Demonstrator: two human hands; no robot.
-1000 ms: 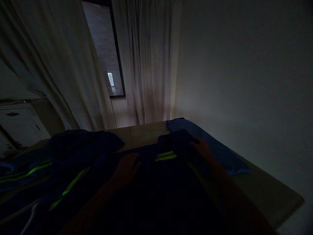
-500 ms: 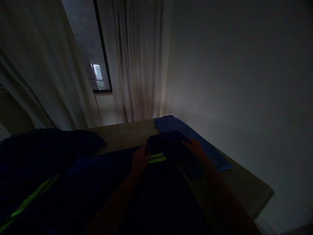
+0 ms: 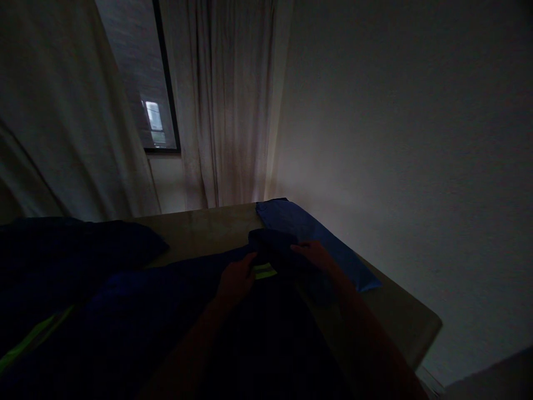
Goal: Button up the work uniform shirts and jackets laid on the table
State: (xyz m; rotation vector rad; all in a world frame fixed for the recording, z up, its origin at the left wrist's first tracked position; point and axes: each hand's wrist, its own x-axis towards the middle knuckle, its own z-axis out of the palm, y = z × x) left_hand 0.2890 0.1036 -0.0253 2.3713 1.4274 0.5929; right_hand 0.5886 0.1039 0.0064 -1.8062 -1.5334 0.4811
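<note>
A dark blue garment (image 3: 270,241) with yellow-green stripes lies spread over the table toward me. My left hand (image 3: 236,279) is closed on its far end, thumb against the cloth beside a short pair of stripes. Just to the right, my right hand (image 3: 315,254) grips the same end, fingers bent over a raised fold. The light is dim, so most of the garment's near part is too dark to make out, and its kind cannot be told.
More dark blue cloth (image 3: 79,244) is heaped on the left. Behind my right hand, a flat lighter-blue item (image 3: 308,225) lies along the wall edge of the wooden table (image 3: 204,228). Curtains (image 3: 216,111) hang beside a window, and a pale wall (image 3: 375,139) closes the right side.
My right hand has come a little closer to my left, and the cloth between them is more bunched. The whole scene has shifted slightly leftward in view.
</note>
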